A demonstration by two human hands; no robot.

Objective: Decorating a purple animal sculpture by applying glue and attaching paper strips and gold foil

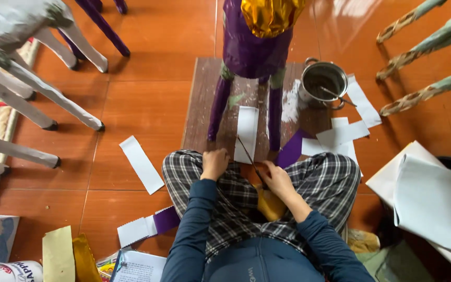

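Seated cross-legged on the orange tiled floor, a person in checked trousers works with both hands just above the knees. The right hand has its grip closed on a thin dark brush or stick, which slants up and to the left, its far tip lying on a white rectangular paper strip. The left hand rests curled beside the near left corner of that strip; whether its grip pinches the paper edge cannot be told. The strip lies directly ahead of both hands, long axis running away from the person, the left hand nearer to its near end and the right hand off to its right.

The strip rests on a dark wooden board flecked with white, between the purple paper-covered legs of a four-legged figure with a gold foil patch on top. A purple paper piece lies just right of the strip. Farther right on the board stands a small metal pot with a utensil inside, loose white paper strips beside it. Grey papered figures stand at far left.
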